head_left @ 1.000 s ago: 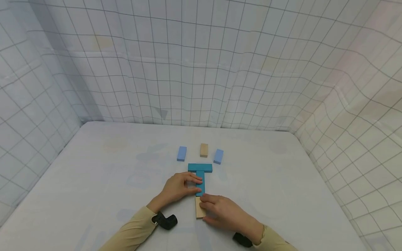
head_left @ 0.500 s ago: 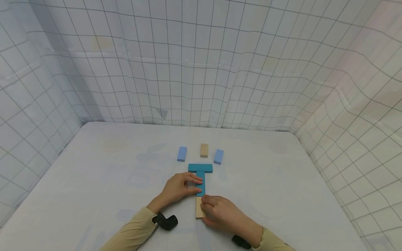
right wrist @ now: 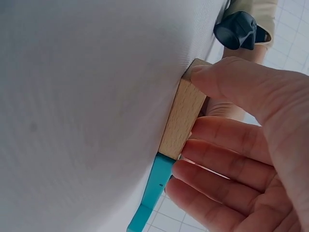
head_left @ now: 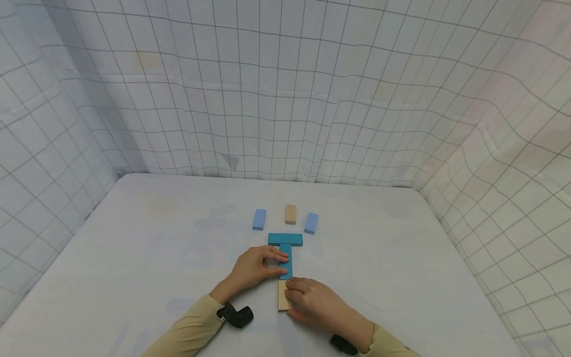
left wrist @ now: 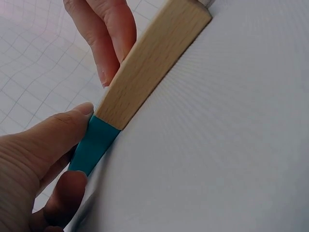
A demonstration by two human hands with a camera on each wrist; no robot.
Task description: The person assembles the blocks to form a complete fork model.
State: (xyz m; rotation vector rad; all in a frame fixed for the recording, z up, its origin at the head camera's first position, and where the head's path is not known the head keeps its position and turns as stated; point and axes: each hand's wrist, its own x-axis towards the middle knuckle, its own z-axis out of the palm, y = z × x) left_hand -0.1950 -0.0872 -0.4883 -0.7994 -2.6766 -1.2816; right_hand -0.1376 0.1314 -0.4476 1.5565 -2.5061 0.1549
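Two teal blocks form a T in the head view: a crosswise block (head_left: pixel 285 239) at the far end and a lengthwise block (head_left: pixel 286 251) running toward me. My left hand (head_left: pixel 252 265) pinches the lengthwise one, thumb and fingers spread along it. End to end with its near end lies a plain wooden block (head_left: pixel 282 296); the left wrist view shows this wooden block (left wrist: pixel 149 67) meeting the teal block (left wrist: pixel 99 145). My right hand (head_left: pixel 314 303) holds the wooden block, its thumb (right wrist: pixel 205 77) on the near end and fingers along the side.
Beyond the T stand two light blue blocks, one left (head_left: pixel 259 219) and one right (head_left: pixel 311 223), with a small wooden block (head_left: pixel 291 214) between them. A white cloth covers the table (head_left: pixel 147 238). Checked curtains (head_left: pixel 285 89) enclose its back and sides.
The right fingertips have shifted slightly right on the wooden block, whose near end has swung a little left into line with the teal one. My left hand has stayed in place.
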